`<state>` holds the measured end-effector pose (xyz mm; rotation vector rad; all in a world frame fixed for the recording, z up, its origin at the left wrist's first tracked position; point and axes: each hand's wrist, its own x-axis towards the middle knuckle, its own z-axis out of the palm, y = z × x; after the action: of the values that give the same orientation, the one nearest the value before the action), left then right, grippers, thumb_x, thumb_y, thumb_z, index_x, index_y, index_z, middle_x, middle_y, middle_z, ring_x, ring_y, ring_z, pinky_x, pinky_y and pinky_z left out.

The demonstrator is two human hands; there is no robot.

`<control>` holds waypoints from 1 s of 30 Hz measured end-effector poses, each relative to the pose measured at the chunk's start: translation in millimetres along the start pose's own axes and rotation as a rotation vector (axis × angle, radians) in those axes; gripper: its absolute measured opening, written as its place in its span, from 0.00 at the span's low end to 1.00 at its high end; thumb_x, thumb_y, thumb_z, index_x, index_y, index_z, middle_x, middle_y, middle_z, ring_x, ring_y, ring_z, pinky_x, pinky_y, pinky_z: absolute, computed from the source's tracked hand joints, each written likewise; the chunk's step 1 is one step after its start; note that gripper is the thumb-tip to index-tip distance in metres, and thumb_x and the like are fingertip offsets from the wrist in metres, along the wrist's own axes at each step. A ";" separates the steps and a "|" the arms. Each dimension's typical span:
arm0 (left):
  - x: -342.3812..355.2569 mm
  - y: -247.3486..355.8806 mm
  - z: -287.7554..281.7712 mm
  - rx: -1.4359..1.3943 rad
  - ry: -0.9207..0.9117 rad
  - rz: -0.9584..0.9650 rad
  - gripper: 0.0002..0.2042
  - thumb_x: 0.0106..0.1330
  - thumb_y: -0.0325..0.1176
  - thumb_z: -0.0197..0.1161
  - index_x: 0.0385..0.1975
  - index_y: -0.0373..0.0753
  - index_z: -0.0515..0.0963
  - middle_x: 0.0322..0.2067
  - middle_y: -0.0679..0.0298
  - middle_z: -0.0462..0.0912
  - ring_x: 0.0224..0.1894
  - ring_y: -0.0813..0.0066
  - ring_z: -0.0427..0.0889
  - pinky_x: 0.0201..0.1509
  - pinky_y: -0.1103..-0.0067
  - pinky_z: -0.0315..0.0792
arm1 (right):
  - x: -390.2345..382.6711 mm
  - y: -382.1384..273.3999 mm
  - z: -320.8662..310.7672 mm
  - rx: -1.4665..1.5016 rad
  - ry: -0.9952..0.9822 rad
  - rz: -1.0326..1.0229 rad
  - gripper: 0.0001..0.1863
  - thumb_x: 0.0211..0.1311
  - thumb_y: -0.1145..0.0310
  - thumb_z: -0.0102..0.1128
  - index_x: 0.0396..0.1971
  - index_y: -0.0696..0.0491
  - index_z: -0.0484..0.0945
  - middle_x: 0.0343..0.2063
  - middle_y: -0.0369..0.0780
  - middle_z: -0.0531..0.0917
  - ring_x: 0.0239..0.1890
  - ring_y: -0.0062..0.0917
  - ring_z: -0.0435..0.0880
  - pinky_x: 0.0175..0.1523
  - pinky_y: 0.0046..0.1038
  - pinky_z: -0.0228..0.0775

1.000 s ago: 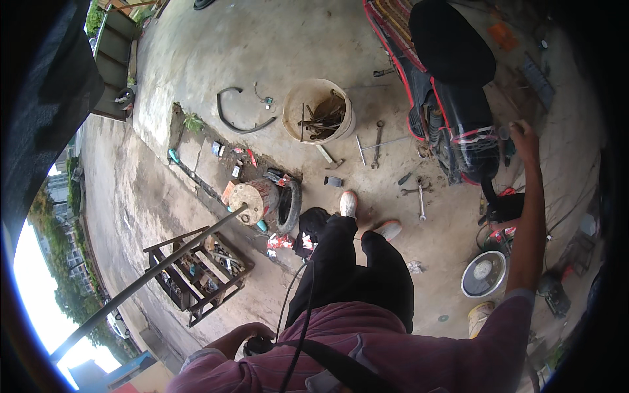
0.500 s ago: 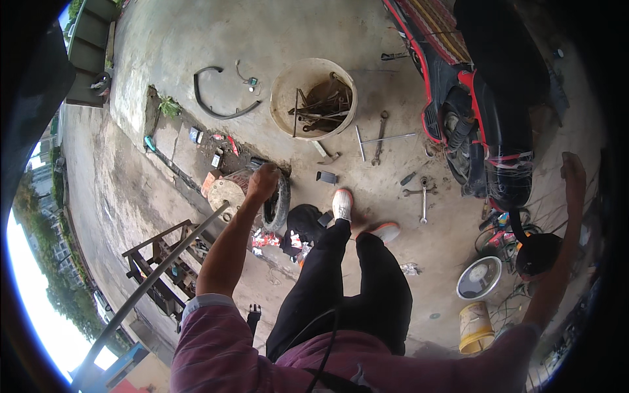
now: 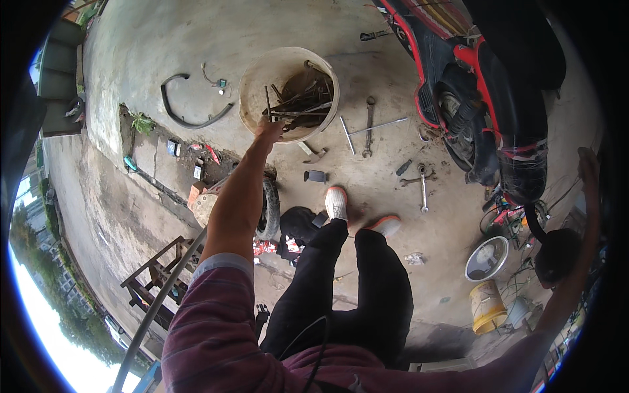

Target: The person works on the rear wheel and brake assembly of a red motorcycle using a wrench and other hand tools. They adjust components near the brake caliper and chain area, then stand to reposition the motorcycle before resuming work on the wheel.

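Note:
My left hand (image 3: pixel 269 130) reaches over the near-left rim of a large pale bucket (image 3: pixel 247 92), its fingers partly stretched toward the metal tools (image 3: pixel 304 108) inside. A thin dark rod (image 3: pixel 267 101) stands up from the bucket right by these fingers; I cannot tell whether they touch it. Out at the far right, my right hand (image 3: pixel 588 162) is raised beside a red and black motorbike (image 3: pixel 481 85). It is dim there, and its fingers do not show clearly.
Around the bucket lie a hammer (image 3: pixel 313 154), a cross-shaped wrench (image 3: pixel 379 127), a long spanner (image 3: pixel 369 128) and more spanners (image 3: pixel 424 190). A tyre (image 3: pixel 268 209) stands left of my feet. A yellow bucket (image 3: pixel 488 304) and a round basin (image 3: pixel 487 257) sit at right.
My left hand has moved forward from above the tyre to the bucket's rim, its fingers loosening from a closed shape. My right arm remains out to the side. The view has shifted slightly.

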<state>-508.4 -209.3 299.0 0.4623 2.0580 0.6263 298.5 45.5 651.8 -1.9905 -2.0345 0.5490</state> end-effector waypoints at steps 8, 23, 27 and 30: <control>-114.5 66.0 -18.8 -0.350 0.012 -0.003 0.08 0.63 0.35 0.59 0.33 0.36 0.78 0.17 0.67 0.74 0.18 0.77 0.74 0.26 0.80 0.72 | 0.9 -28.9 -12.0 -0.230 -0.071 0.043 0.22 0.68 0.53 0.50 0.51 0.56 0.74 0.24 0.31 0.68 0.26 0.15 0.63 0.32 0.20 0.57; -393.6 25.1 256.6 -0.184 -0.400 0.450 0.07 0.69 0.30 0.54 0.29 0.37 0.73 0.17 0.74 0.66 0.20 0.88 0.63 0.22 0.84 0.59 | -196.8 -139.6 -19.2 0.530 -0.171 -0.948 0.19 0.55 0.63 0.63 0.45 0.55 0.77 0.31 0.37 0.80 0.30 0.22 0.77 0.37 0.25 0.70; -395.3 -2.0 339.0 0.136 -0.541 0.491 0.10 0.68 0.34 0.54 0.27 0.36 0.72 0.16 0.67 0.68 0.19 0.81 0.68 0.23 0.78 0.61 | -301.7 -61.9 68.1 0.705 -0.920 -0.320 0.19 0.56 0.59 0.66 0.40 0.57 0.79 0.29 0.40 0.83 0.33 0.26 0.83 0.39 0.26 0.75; -399.1 -19.8 396.9 0.247 -0.706 0.649 0.12 0.67 0.35 0.55 0.26 0.35 0.66 0.16 0.49 0.70 0.19 0.47 0.70 0.24 0.63 0.63 | -339.2 54.0 211.4 0.592 -1.128 0.235 0.22 0.67 0.49 0.51 0.42 0.55 0.76 0.37 0.40 0.83 0.38 0.23 0.81 0.42 0.24 0.72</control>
<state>34.8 -341.2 368.5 1.3187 1.2890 0.4729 271.5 -312.6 468.1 -1.6401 -1.6572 2.4000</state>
